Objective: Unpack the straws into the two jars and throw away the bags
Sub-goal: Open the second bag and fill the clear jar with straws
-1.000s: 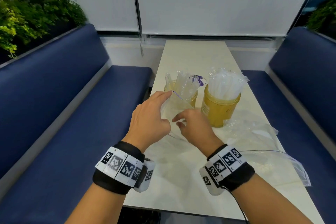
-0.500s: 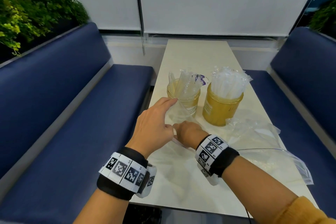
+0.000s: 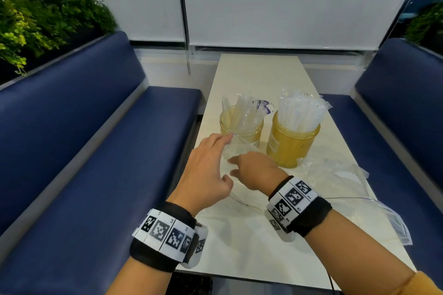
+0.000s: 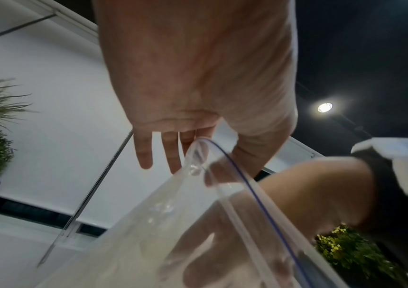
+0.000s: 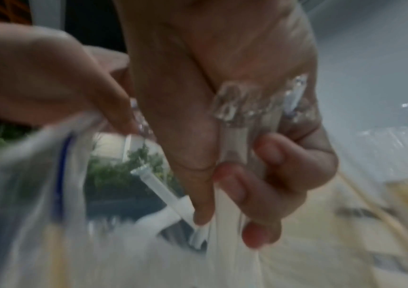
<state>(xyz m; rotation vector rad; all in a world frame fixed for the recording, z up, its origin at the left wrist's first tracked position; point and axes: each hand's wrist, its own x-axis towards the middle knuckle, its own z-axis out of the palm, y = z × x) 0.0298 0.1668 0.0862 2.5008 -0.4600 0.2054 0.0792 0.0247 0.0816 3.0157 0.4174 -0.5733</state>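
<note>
Head view: the left hand [image 3: 206, 170] reaches forward over the surface [image 3: 259, 74], its fingers extended, the fingertips at the raised edge of a clear bag [image 3: 236, 148]. The right hand [image 3: 254, 170] sits just beside it, knuckles up, reaching into the bag mouth. Directly behind the bag stands the left jar [image 3: 242, 130], partly filled with wrapped straws [image 3: 242, 112]. The right jar [image 3: 291, 145] stands just beside it, packed with straws. Emptied bags [image 3: 347, 182] lie crumpled on the surface to the right of the hands. Blue benches [image 3: 84, 151] flank the surface; plants [image 3: 36, 19] stand behind the left bench.

Left wrist view: the left hand [image 4: 198, 68] shows its palm, fingers [image 4: 143, 152] straight; whether the thumb pinches the bag's [image 4: 198, 214] zip edge is hidden.

Right wrist view, blurred: the right hand's [image 5: 235, 97] fingers [image 5: 262, 231] curl round a bunch of straws [image 5: 232, 194] inside the bag [image 5: 25, 175]. One loose straw lies beyond them.
</note>
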